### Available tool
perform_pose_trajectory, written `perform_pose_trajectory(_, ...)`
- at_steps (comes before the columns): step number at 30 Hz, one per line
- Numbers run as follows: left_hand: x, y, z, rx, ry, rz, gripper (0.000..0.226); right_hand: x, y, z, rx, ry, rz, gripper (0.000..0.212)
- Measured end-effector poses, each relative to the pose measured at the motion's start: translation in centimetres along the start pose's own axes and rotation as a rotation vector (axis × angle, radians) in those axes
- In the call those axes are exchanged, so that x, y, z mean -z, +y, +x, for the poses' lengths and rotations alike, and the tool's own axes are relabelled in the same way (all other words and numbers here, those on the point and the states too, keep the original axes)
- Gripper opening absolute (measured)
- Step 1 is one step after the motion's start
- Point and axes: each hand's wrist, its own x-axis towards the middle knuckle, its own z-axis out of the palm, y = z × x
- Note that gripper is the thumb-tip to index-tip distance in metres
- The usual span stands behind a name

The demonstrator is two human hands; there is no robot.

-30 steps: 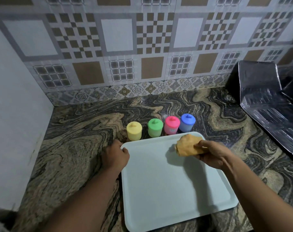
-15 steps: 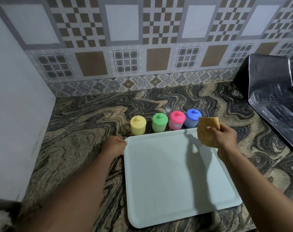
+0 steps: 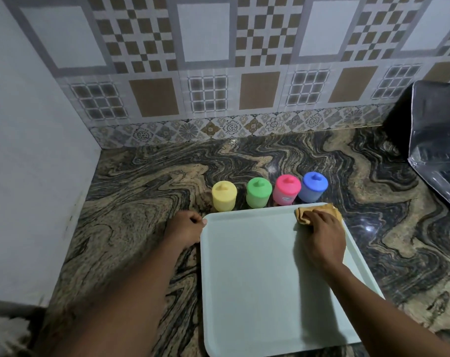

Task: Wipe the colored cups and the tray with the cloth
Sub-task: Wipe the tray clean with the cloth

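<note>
A pale tray [image 3: 257, 279] lies flat on the marbled counter [image 3: 141, 202]. Behind its far edge four cups stand upside down in a row: yellow [image 3: 223, 195], green [image 3: 258, 193], pink [image 3: 287, 190] and blue [image 3: 314, 188]. My right hand [image 3: 324, 238] presses a bunched orange cloth [image 3: 329, 208] onto the tray's far right corner, fingers bent over it, just in front of the blue cup. My left hand [image 3: 185, 231] holds the tray's far left corner with curled fingers, the thumb on the rim, close to the yellow cup.
A tiled wall runs behind the cups. A plain white wall [image 3: 38, 176] closes the counter on the left. A dark, shiny foil-covered object [image 3: 440, 150] sits at the right on the counter.
My right hand came down from above the tray's far right corner and now presses the cloth on the tray there. My left hand stays at the far left corner.
</note>
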Motion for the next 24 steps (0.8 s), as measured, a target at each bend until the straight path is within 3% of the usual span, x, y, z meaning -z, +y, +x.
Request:
perform_pose_trajectory(10, 0.4, 0.2, 0.4, 0.031, -0.061, 0.003, 0.012, -2.0, -9.3, -2.9, 0.320, -0.099, -0.114, 0.031)
perform_pose_trajectory(16, 0.6, 0.3, 0.2, 0.052, -0.051, -0.012, 0.015, -3.4, -13.8, -3.8, 0.401, -0.146, -0.138, 0.024)
perform_pose_trajectory(24, 0.4, 0.3, 0.5, 0.078, -0.037, -0.004, 0.014, -3.9, -17.8, -6.0, 0.609, -0.194, -0.091, 0.035)
